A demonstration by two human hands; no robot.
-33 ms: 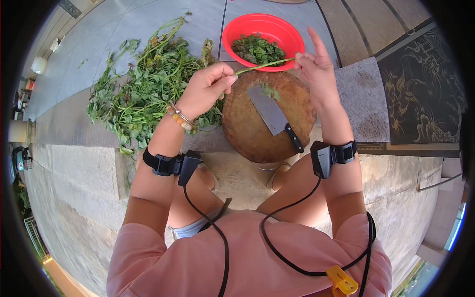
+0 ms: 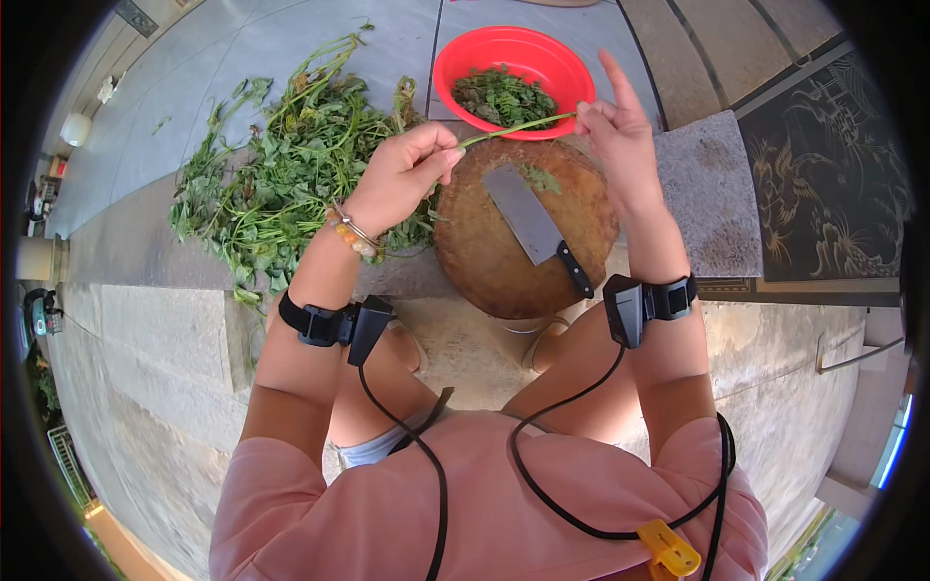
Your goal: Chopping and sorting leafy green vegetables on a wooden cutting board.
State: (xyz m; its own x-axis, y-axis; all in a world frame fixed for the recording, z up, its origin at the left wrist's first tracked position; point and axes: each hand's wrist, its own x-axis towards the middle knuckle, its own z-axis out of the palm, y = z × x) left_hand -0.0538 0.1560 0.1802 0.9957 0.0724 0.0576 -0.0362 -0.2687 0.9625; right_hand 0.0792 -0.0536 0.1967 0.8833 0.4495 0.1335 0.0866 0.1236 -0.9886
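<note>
A thin green stem point(image 2: 518, 128) is stretched between my hands, over the far edge of a round wooden chopping board point(image 2: 475, 261). My left hand point(image 2: 407, 167) pinches its left end between thumb and fingers. The right end is pinched by my right hand point(image 2: 615, 131), whose index finger points up and away. On the board lies a cleaver point(image 2: 523, 213) with a black handle turned toward me. A small leaf piece point(image 2: 541, 178) rests beside its blade. Left of the board spreads a large heap of leafy green stems point(image 2: 291, 184).
Behind the board stands a red plastic basin point(image 2: 572, 63) holding picked green leaves point(image 2: 504, 95). A grey stone slab point(image 2: 707, 194) lies to the right, next to a dark engraved panel point(image 2: 823, 165). Black cables point(image 2: 441, 484) run from my forearm straps across my pink shirt.
The leaf piece over the cleaver's blade has moved slightly right and now lies beside it on the board. Both hands keep their grip on the stem, almost still.
</note>
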